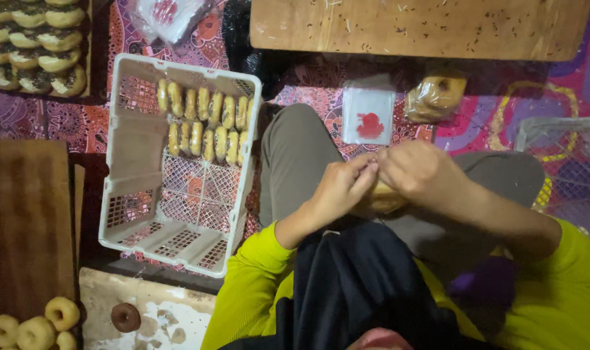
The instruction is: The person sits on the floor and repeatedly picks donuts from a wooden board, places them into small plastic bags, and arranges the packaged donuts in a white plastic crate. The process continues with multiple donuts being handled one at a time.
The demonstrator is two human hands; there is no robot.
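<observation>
Item in hand: doughnut (384, 198), in the lap, between both hands, largely hidden by them; pale golden, seemingly in a clear wrapper, though the film is hard to make out.

Left hand (339, 188): fingers curled, tips pinched at the top of the doughnut, where they meet the other hand.
Right hand (419, 172): fingers bent over the doughnut from above, tips pinching at the same spot.

Handling, by judgement: light, soft, easily squashed; any topping would smear. Thin film would be slippery and crinkly. Best held by the outer edge with a loose cupped grip, the wrapper taken at its open mouth with fingertips only.

Packages and labels:
- Bags (369, 115): small stack, flat, square, clear, with a red printed mark in the middle; on the cloth just beyond the knees.
- Wrapped doughnut (435, 96): bagged in clear film, right of the bags, near the board (419, 27).
- Crate (178, 162): white lattice plastic, to the left; two rows of plain doughnuts standing on edge at its far end, near end bare.
- Plastic packet (167, 16): clear with red print, top edge.
- Topped doughnuts (33, 42): rows, top left.
- Plain rings (33, 324) and one brown ring (125, 317): bottom left.
</observation>
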